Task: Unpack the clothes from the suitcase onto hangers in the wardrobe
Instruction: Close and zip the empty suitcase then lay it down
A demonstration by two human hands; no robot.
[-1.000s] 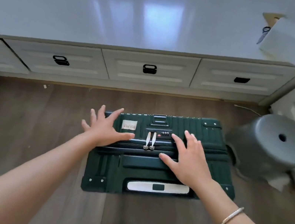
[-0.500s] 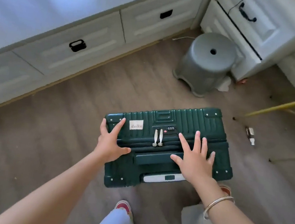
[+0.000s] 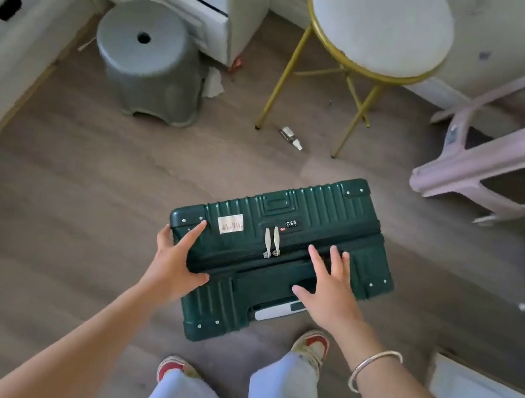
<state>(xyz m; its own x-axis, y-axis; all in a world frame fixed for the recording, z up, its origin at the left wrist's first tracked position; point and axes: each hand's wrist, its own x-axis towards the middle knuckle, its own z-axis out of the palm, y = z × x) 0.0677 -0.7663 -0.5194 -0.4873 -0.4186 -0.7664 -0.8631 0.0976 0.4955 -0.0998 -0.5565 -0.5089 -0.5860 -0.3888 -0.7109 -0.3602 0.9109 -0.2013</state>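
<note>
A wooden floor (image 3: 79, 203) fills most of the view. On it, just in front of the person's shoes, rests the dark green suitcase (image 3: 322, 208), zipped shut, with its zipper side facing up and its length slightly askew.

Beyond the suitcase and well apart from it stand three stools: a pale pink plastic stool (image 3: 508, 135) tipped at the right, a round white-seated stool on gold legs (image 3: 381, 20) in the middle, and a squat grey stool (image 3: 145, 57) at the left beside white drawer fronts.

Both hands lie on the suitcase. The left hand (image 3: 179, 261) is spread wide at the left end: the forefinger reaches toward the corner, the thumb lies on the top face, and the other fingers sit at the end edge. Its fingers are straight and grip nothing. The right hand (image 3: 330, 295) lies flat with its fingers fanned out, pressing on the right half of the top, beside the recessed handle.

A silver bracelet (image 3: 372, 363) circles the right wrist. Between the hands are a pale sticker (image 3: 230, 224), two silver zipper pulls (image 3: 272, 242) side by side, and a small combination lock (image 3: 291, 223). A little bottle (image 3: 290, 137) lies on the floor under the gold-legged stool.
</note>
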